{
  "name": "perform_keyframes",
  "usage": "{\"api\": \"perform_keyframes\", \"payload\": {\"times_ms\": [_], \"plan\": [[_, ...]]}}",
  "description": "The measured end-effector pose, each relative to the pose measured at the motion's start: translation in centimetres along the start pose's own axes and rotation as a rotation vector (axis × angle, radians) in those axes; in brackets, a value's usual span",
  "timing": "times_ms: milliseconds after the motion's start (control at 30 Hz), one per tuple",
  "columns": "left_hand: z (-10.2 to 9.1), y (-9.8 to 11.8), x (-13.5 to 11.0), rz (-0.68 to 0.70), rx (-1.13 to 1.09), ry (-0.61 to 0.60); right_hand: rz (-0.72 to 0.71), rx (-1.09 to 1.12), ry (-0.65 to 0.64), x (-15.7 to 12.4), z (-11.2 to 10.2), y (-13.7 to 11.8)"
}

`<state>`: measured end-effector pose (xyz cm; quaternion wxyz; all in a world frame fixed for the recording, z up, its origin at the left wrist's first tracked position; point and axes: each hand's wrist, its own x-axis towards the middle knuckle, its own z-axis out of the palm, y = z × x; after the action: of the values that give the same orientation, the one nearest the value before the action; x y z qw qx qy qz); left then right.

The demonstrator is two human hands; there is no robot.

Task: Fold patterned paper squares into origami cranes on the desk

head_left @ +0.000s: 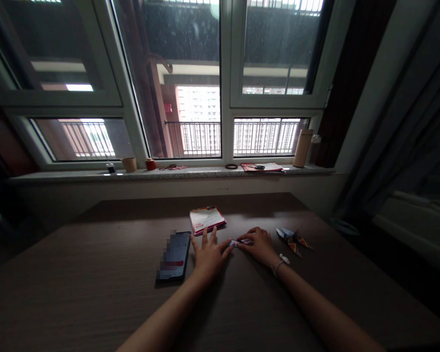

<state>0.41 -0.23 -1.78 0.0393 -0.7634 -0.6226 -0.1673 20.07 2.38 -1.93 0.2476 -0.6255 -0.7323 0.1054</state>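
At the brown table (95,254), we seem to be folding or creasing; the next move, we judge, calls for precise fingertip pressure. Our left hand (208,256) fans three fingers, its thumb and forefinger pinching or merely pressing, we cannot tell; our right hand (261,245) pinches the small patterned piece (233,243) between them.

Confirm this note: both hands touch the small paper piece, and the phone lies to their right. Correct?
Wrong side: in the head view, the phone lies to the left of the left hand. That hand and the right hand do touch the small paper piece.
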Motion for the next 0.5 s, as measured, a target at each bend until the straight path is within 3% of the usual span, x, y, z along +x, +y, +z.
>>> {"api": "perform_keyframes", "payload": {"times_ms": [333,500], "plan": [[0.03,-0.22,0.07,0.072,-0.009,0.002,0.005,0.032,0.015,0.05,0.3,0.15],[-0.11,-0.35,0.36,0.058,-0.027,-0.054,0.006,0.061,0.011,-0.01,0.39,0.16]]}}
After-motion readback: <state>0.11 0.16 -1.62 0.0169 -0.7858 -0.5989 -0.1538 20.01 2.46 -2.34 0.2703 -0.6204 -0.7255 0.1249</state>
